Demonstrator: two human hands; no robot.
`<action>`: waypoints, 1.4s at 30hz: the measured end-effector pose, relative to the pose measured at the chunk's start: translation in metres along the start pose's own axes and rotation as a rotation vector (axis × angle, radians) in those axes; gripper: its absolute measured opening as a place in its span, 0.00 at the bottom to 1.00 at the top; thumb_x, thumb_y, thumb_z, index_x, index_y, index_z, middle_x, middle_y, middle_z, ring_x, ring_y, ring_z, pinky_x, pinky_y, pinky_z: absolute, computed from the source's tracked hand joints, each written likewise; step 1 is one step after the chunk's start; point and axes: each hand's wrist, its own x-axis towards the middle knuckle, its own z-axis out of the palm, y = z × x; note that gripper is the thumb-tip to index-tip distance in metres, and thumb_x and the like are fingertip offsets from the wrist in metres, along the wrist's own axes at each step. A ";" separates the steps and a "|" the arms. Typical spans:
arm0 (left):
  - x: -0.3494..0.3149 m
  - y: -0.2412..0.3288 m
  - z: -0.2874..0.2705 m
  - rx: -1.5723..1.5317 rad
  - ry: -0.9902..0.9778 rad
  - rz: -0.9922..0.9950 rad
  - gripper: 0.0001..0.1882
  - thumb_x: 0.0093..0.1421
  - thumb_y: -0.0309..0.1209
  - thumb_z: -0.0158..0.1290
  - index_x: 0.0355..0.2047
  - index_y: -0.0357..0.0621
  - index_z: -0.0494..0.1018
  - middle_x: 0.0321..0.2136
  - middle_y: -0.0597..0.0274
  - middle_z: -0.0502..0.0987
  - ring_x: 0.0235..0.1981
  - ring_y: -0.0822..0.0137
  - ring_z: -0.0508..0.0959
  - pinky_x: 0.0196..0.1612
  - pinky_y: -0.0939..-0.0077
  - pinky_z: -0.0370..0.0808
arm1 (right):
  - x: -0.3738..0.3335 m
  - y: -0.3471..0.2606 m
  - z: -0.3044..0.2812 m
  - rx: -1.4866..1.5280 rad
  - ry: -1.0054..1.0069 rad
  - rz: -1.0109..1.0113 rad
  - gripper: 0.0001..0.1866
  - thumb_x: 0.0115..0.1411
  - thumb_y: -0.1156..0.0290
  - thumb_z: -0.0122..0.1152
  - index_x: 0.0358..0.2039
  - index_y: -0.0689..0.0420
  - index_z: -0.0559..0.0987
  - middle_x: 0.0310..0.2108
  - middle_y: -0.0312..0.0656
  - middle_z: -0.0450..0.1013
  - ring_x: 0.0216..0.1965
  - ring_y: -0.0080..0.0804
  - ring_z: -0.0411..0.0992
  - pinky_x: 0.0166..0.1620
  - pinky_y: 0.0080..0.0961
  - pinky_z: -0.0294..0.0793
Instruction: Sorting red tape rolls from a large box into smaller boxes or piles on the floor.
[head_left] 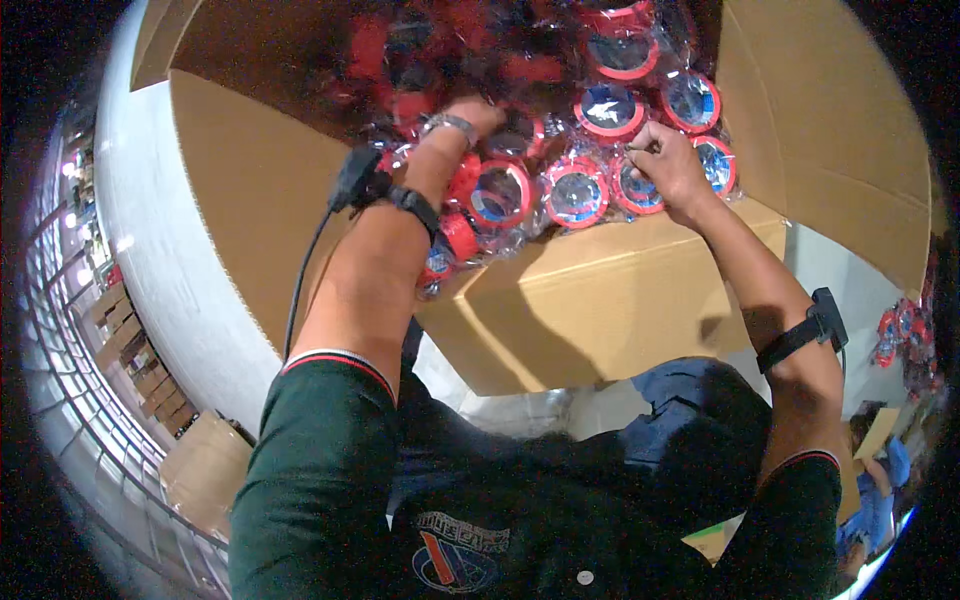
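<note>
Inside the cardboard box [600, 310] lie film-wrapped red rings [577, 193].
We judge them light, stiff, slippery, best held edgewise; our right hand's [670, 165] fingers curl narrowly, our left hand's [479, 117] we cannot tell.

- Mounted on the head, as the left one of two cameras worn side by side.
- Looking steeply down and forward, past the dark shirt [330, 470] and into the open box [610, 320].
- Placed close above the shirt, farther from the box, with the left hand [482, 116] and right hand [670, 168] in the upper half.
- Upright and unmirrored.
- Shot through a wide fisheye lens, bending the bright grid [85, 410] at left, black in the corners.
</note>
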 end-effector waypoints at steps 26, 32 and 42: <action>0.007 -0.014 0.011 -0.062 -0.014 0.037 0.22 0.51 0.44 0.47 0.38 0.39 0.77 0.42 0.44 0.76 0.44 0.49 0.76 0.48 0.60 0.70 | -0.004 0.002 0.009 0.095 0.001 0.034 0.04 0.52 0.76 0.58 0.25 0.61 0.72 0.21 0.37 0.72 0.23 0.22 0.71 0.27 0.22 0.69; -0.005 0.037 0.039 -0.165 -0.099 0.048 0.31 0.47 0.52 0.53 0.40 0.36 0.76 0.43 0.40 0.75 0.45 0.47 0.75 0.50 0.62 0.69 | -0.007 -0.005 0.003 -0.083 0.051 0.020 0.06 0.51 0.74 0.60 0.27 0.62 0.73 0.22 0.40 0.73 0.25 0.26 0.73 0.31 0.25 0.70; -0.021 0.026 0.038 -0.144 -0.035 0.219 0.29 0.49 0.51 0.54 0.36 0.33 0.76 0.35 0.36 0.76 0.39 0.44 0.77 0.45 0.58 0.72 | 0.043 -0.059 0.070 -0.345 0.083 -0.396 0.06 0.52 0.70 0.58 0.28 0.59 0.75 0.25 0.49 0.74 0.29 0.46 0.74 0.32 0.36 0.71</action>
